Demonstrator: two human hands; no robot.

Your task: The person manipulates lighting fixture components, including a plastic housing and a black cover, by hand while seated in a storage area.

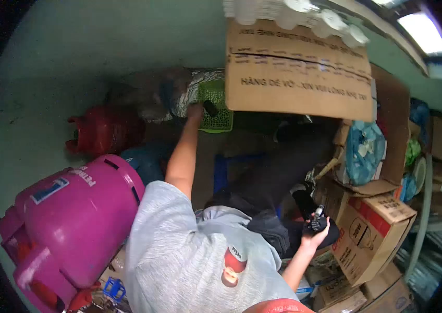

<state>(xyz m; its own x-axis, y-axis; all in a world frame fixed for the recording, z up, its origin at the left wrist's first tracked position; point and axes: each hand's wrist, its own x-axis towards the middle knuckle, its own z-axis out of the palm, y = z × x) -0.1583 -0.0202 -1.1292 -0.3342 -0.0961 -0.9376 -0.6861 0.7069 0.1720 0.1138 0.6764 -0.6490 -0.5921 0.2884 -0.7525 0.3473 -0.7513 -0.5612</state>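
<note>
My left arm stretches far forward and my left hand [196,111] rests at the left edge of a green plastic basket [216,117]. A short dark object [210,108] lies on the basket right beside the fingers; whether the hand grips anything is unclear. My right hand [315,232] is raised low on the right, fingers closed around a small black and silver object [318,221]. My grey T-shirt [189,255] fills the lower middle. A large cardboard box [299,78] with printed lettering hangs over the basket's right side.
A pink gas cylinder [70,224] lies close at the left, with a red cylinder [103,130] and a dark teal one [148,159] behind it. Printed cardboard boxes [372,235] and a blue plastic bag [364,148] are stacked at the right. White bottles [294,13] top the big box.
</note>
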